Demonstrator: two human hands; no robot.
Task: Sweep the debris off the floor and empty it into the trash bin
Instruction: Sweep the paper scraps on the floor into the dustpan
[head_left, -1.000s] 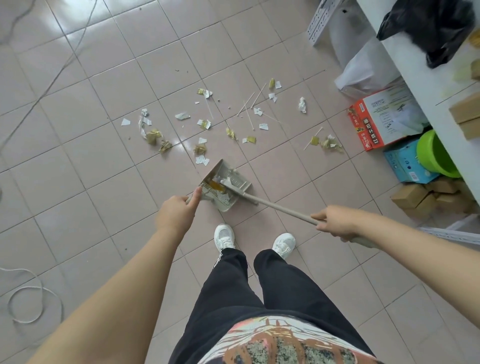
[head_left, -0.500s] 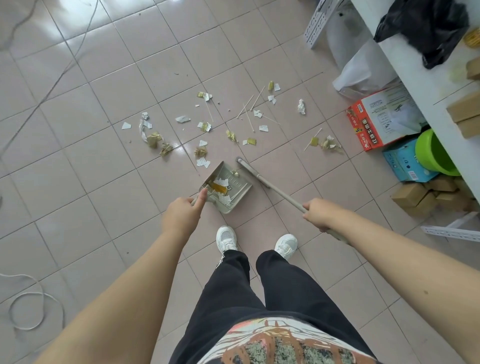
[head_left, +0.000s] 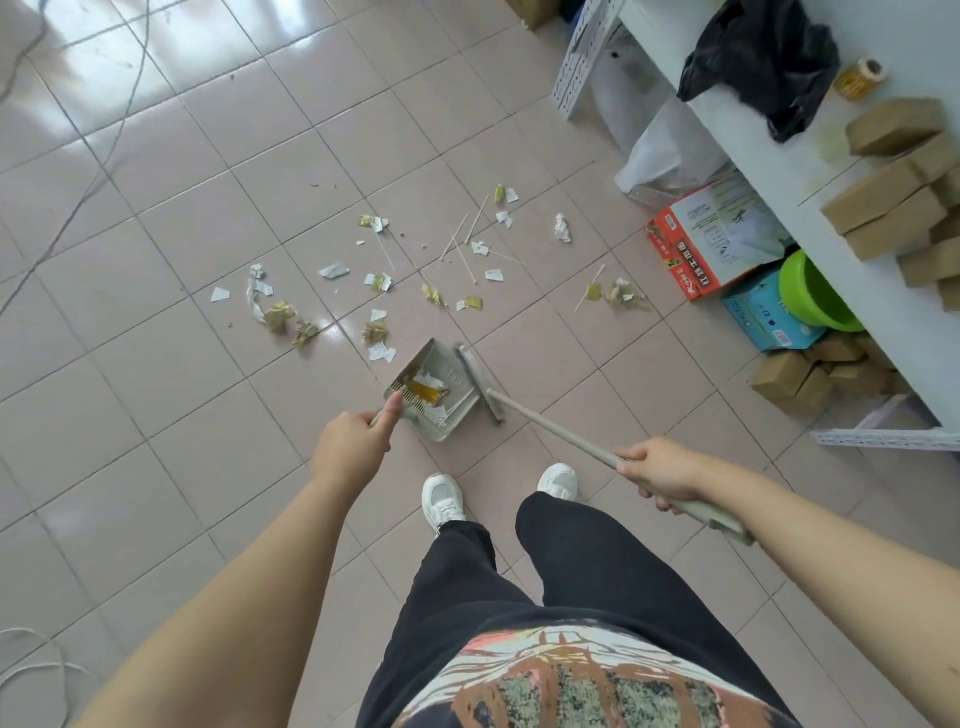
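my left hand (head_left: 353, 441) grips the dustpan (head_left: 441, 384) handle, thumb laid along it; my right hand (head_left: 660, 467) is curled round the broom (head_left: 550, 424) stick, its head just beside the pan. a few scraps sit in the pan, but most debris (head_left: 379, 280) lies scattered on the tiles beyond it. if i tip the pan while reaching, those scraps could spill onto the floor.

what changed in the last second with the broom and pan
The broom swung out of the dustpan; its head now lies along the pan's right edge. The right hand still grips the broom, the left hand still holds the dustpan, which stayed put with scraps inside. The debris on the floor is unmoved.
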